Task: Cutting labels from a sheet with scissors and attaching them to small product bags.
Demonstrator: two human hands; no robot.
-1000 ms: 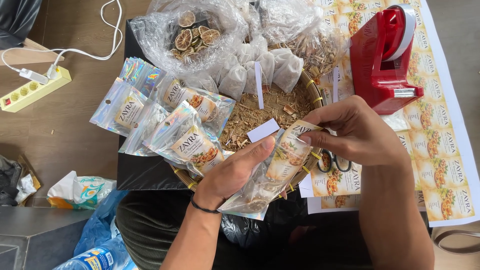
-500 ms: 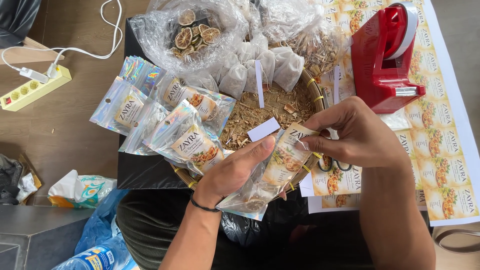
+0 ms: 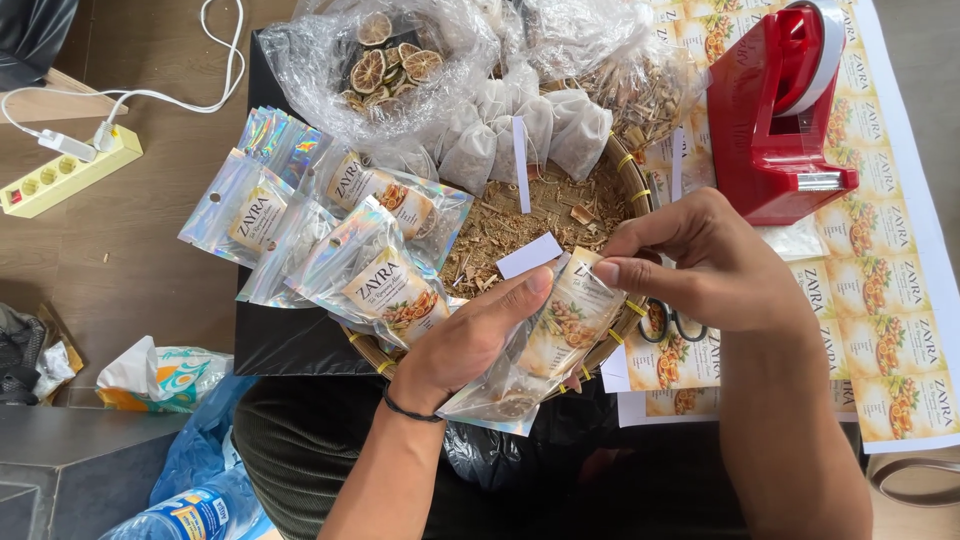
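Cradling a clear shiny plastic pouch with an orange label (image 3: pixel 560 330) from beneath, the left hand (image 3: pixel 470 335) grips it over the woven basket's (image 3: pixel 625 165) near rim; the right hand (image 3: pixel 705 265) pinches its top edge, near a red tape dispenser (image 3: pixel 775 120).

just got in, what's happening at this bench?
A person's left hand supports a clear holographic plastic pouch with a picture label, while the right hand pinches its top edge. They work over a round woven basket of dried herb bits. Finished labelled pouches lie left; a red tape dispenser stands right on label sheets.
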